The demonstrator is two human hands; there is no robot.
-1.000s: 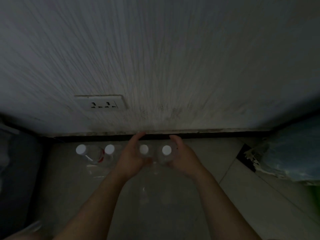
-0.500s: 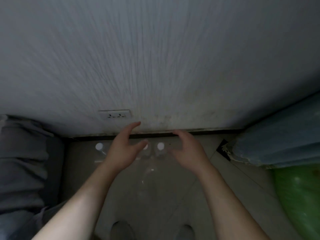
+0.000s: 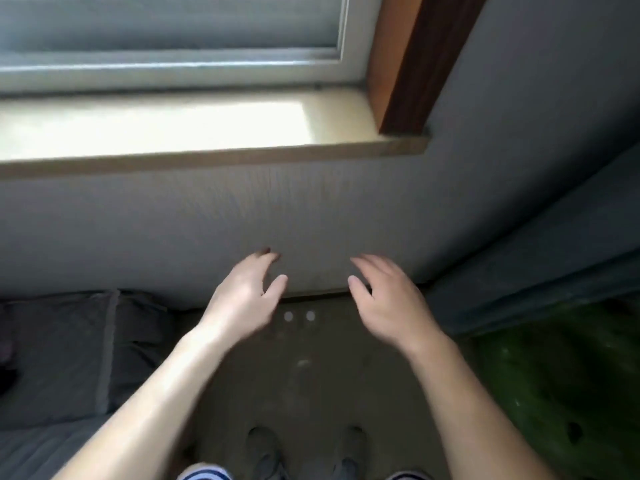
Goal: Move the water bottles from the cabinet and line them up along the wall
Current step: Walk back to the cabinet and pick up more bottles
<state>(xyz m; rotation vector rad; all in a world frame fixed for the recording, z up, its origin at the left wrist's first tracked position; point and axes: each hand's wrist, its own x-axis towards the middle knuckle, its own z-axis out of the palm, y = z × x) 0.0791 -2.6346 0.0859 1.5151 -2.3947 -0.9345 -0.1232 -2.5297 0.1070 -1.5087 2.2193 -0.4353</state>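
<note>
Two shoes (image 3: 266, 448) sit at the bottom edge, toes toward the wall, on a dull floor (image 3: 311, 393). Both bare forearms reach forward. We see the left hand (image 3: 242, 299) with its fingers loosely spread and slightly curved, thumb apart, holding nothing and touching nothing. The right hand (image 3: 391, 299) is the same: fingers relaxed and spread, nothing in it. Between the hands and below them, the water bottles (image 3: 288, 316) stand on the floor near the foot of the wall. We make out only two white caps side by side; the bodies are too dim to tell. Grey bedding (image 3: 62, 358) lies on the left, a green object (image 3: 554, 393) on the right, with blue-grey fabric (image 3: 536, 271) above it. Further off are the pale wall (image 3: 277, 209), a sunlit window sill (image 3: 173, 126), a white window frame (image 3: 173, 64) and brown wooden trim (image 3: 408, 64).
</note>
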